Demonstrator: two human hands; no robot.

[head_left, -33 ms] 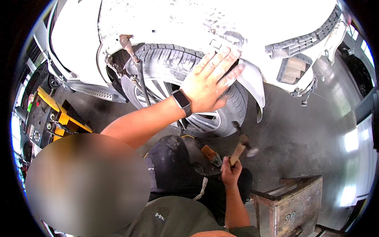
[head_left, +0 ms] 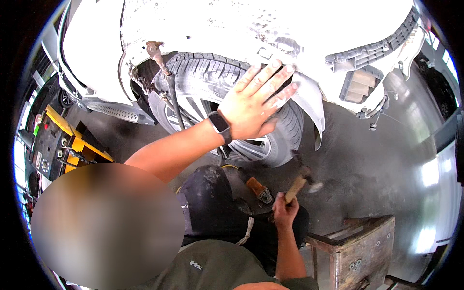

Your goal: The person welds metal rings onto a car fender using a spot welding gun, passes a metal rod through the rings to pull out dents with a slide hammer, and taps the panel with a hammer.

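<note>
My left hand (head_left: 251, 99), with a dark watch on its wrist, is open with fingers spread in front of the tire (head_left: 208, 70). Its whitened fingertips lie at the lower lip of the white fender (head_left: 217, 34), beside a dented, scraped patch. Lower down, my right hand (head_left: 285, 211) is wrapped round the wooden handle of a hammer (head_left: 296, 187). The hammer's head is smeared by motion and points up and away, apart from the fender. A rusty clamp (head_left: 155, 52) grips the fender edge, with a dark rod (head_left: 173, 99) running down past the wheel.
An orange angle grinder (head_left: 258, 188) lies on the floor beside my knee. A worn wooden stool (head_left: 362, 251) stands at the lower right. Loose grey liner (head_left: 311, 104) hangs behind the tire. At the left is a yellow and black machine (head_left: 72, 140). A blurred oval covers the lower left.
The fingers of my left hand have spread a little wider and the hand has shifted slightly left. My right hand and the hammer have moved slightly right.
</note>
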